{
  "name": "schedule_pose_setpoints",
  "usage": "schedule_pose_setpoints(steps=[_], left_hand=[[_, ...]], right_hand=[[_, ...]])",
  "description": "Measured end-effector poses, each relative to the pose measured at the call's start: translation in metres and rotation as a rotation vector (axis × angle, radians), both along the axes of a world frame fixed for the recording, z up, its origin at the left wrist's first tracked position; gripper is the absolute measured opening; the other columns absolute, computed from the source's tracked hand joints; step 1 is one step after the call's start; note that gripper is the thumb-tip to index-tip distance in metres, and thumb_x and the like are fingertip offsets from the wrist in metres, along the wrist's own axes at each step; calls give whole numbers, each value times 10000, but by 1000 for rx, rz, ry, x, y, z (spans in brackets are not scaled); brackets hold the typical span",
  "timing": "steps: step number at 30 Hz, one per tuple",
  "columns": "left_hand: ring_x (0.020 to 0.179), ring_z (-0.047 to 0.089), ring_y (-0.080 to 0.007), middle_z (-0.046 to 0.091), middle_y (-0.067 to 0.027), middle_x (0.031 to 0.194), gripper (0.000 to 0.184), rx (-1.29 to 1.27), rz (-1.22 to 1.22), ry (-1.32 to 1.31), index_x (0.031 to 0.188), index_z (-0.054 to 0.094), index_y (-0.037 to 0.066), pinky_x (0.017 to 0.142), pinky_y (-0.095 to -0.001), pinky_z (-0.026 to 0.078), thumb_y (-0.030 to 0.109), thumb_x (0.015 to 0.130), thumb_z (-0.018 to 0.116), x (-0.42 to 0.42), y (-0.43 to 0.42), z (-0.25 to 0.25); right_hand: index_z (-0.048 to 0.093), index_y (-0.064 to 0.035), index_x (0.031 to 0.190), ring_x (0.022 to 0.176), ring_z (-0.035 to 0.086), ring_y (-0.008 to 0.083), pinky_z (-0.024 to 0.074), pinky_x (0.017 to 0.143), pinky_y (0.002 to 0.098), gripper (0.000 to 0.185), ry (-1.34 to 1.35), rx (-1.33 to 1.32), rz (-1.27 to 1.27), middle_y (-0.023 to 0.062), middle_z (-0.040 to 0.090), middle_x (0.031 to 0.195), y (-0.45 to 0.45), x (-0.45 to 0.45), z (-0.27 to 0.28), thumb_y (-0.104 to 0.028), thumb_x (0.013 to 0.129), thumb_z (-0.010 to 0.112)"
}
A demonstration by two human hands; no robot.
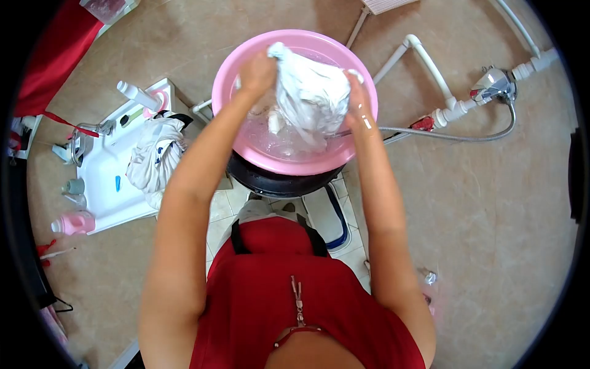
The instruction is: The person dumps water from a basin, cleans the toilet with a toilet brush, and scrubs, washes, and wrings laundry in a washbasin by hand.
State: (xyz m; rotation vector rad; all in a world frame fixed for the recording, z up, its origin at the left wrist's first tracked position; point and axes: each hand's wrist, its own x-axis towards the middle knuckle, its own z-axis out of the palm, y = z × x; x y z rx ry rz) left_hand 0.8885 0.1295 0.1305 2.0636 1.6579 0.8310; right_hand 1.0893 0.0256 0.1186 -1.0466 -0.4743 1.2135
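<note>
a person's two bare hands hold a wet white cloth over a pink tub. the left hand has its fingers closed on a bunched corner of the cloth. the right hand grips the opposite side, its fingertips partly hidden. between the two sets of fingers the cloth hangs in folds, its lower part reaching down to cloudy water inside the tub. under the tub, nearer the body than the fingers, shows a black basin. well apart to the left of the left fingers is a white sink, with a pile of pale laundry and a white bottle. to the right of the right fingers, a metal hose curves from a wall tap toward the right wrist.
</note>
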Motion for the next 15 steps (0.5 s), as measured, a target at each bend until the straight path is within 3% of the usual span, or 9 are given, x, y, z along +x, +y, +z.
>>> schedule_pose_setpoints(steps=[2,4,5,7,8,11,12,13,15], left_hand=[[860,598,-422,636,-234,904,293,315,-7,-40,987,625,26,764,-496,463,209,793,504,-30,24,-19],[913,584,-415,624,-241,961,320,400,-88,-28,1011,618,7,803,-471,452,206,791,498,-55,34,-25],[939,576,-411,618,-244,989,333,443,-129,-25,1024,614,-3,823,-459,446,204,791,495,-58,39,-28],[1073,519,-383,562,-234,1139,356,7,-176,92,1085,611,34,911,-457,406,211,791,518,-54,25,-10],[1140,490,-369,534,-228,1214,372,-211,-195,154,1115,609,52,955,-456,386,215,791,529,-53,18,-4],[1321,309,-348,349,-193,1417,507,-28,-465,489,1266,531,145,1067,-530,246,242,772,590,-38,13,-52],[1360,210,-351,248,-176,1465,615,-77,-490,551,1340,434,201,1073,-575,170,264,757,621,-30,2,-48],[1398,112,-353,148,-160,1513,742,-131,-514,614,1414,337,258,1080,-620,93,286,742,651,-20,-10,-44],[1399,29,-394,12,-189,1522,1005,-246,-563,735,1474,98,282,1071,-638,90,304,684,719,-4,-14,-66]], right_hand=[[590,14,1097,937,602,222,467,798,335,379,-140,47,23,111,626,1037,-3,20,18,-272,848,605],[585,12,1121,981,589,254,454,826,348,396,-320,65,7,150,612,1079,-3,34,29,-266,841,616],[590,-17,1132,987,583,266,449,832,351,386,-565,68,-8,164,602,1092,2,44,16,-264,837,618],[600,-75,1155,1000,572,290,439,845,356,375,-1057,61,-28,193,584,1117,12,55,-14,-259,828,622],[582,-195,1211,1156,476,351,373,963,433,409,-1223,-15,54,214,490,1260,9,53,-20,-277,814,632],[514,-262,1288,1314,285,392,240,1045,563,494,-1704,-376,71,194,323,1417,10,10,-42,-300,811,639],[443,-278,1347,1373,108,418,116,1044,660,563,-1702,-380,145,172,174,1490,12,-1,-44,-323,819,630],[435,-281,1353,1371,116,417,123,1042,660,568,-1743,-335,167,169,170,1493,14,-10,-53,-335,820,626],[419,-288,1363,1369,131,415,135,1038,661,580,-1822,-236,209,161,161,1498,22,-25,-85,-358,823,618]])
